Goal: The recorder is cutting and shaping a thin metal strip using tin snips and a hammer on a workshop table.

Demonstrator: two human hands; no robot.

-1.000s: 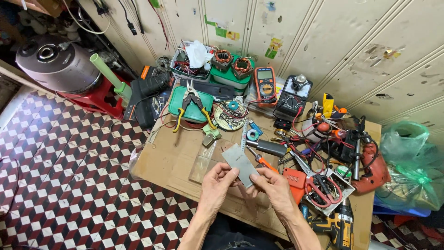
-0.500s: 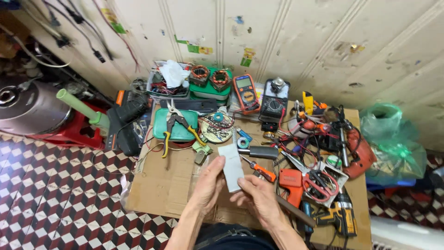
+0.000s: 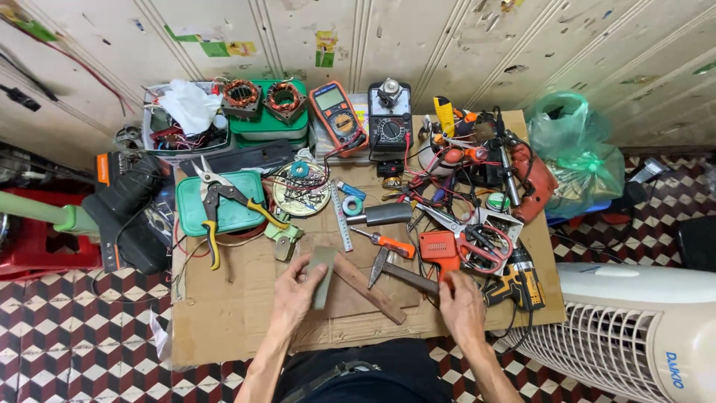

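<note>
Grey, flat and rectangular, a thin strip of sheet material (image 3: 324,275) sat pinched between the thumb and fingers of the left hand (image 3: 297,289) above a brown cardboard work surface (image 3: 224,313). Well apart to the right, the right hand (image 3: 462,304) rested half-curled, fingertips touching an orange glue gun (image 3: 440,250).

We cannot see the lower end of the grey strip (image 3: 323,276), since the left hand (image 3: 296,287) covers it, and our right hand (image 3: 462,304) hides the near end of the hammer handle (image 3: 409,277). Beyond the right hand, the tangle of wires and tools (image 3: 477,168) overlaps too much to tell pieces apart. Right of that hand, the white fan (image 3: 634,328) is cut off by the picture's edge.
</note>
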